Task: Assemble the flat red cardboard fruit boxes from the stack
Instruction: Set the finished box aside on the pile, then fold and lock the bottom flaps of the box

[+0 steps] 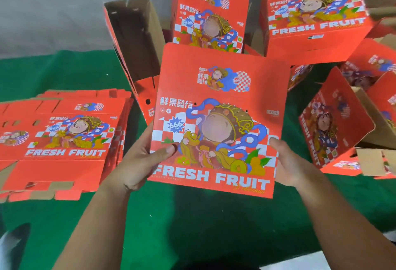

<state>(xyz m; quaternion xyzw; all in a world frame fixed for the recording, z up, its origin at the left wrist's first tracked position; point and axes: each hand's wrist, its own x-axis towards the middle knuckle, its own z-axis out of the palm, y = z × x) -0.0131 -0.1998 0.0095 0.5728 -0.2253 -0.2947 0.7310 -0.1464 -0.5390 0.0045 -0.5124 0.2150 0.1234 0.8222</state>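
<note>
A red cardboard fruit box (216, 89) printed with a cartoon figure and "FRESH FRUIT" is held up in the centre of the view, its printed face toward me. My left hand (141, 158) grips its lower left edge, thumb across the print. My right hand (287, 162) holds the lower right edge, fingers mostly hidden behind the card. To the left, a stack of flat red boxes (60, 141) lies on the green cloth (192, 216).
Several assembled red boxes stand behind and to the right: one open box on its side (132, 40), one upright (210, 16), one at the back right (315, 16), and a tipped one (338, 124). A grey wall rises behind the cloth.
</note>
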